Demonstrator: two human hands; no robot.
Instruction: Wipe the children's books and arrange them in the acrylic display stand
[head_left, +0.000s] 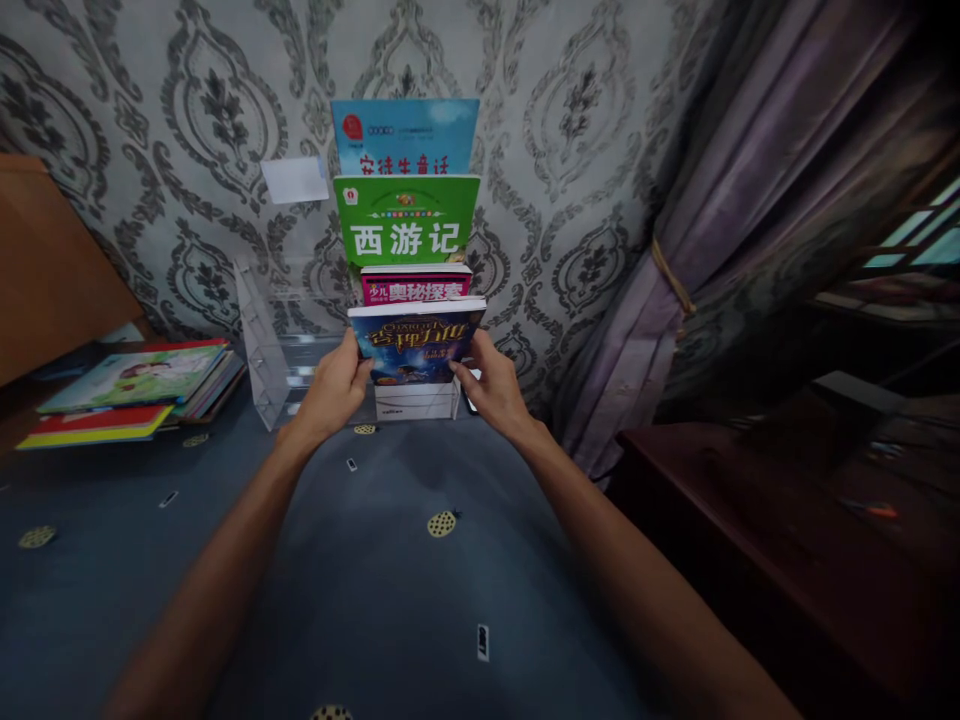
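Between my two hands is a dark blue book (416, 345) with gold lettering that reads upside down. My left hand (334, 385) grips its left edge and my right hand (491, 380) its right edge, thumbs on the cover. It is at the front of a clear tiered rack (262, 350), whose lower front shows below it. Rising in steps behind are a magenta book (416, 287), a green book (409, 220) and a light blue book (405, 135), all upright. Whether the dark blue book rests in the rack's front tier, I cannot tell.
A pile of books (135, 385) lies on the left of the blue cloth-covered table (390, 600). A white card (295, 180) stands at the rack's upper left. Purple curtains (652, 280) hang on the right above a dark red surface (750, 530). Patterned wallpaper is close behind the rack.
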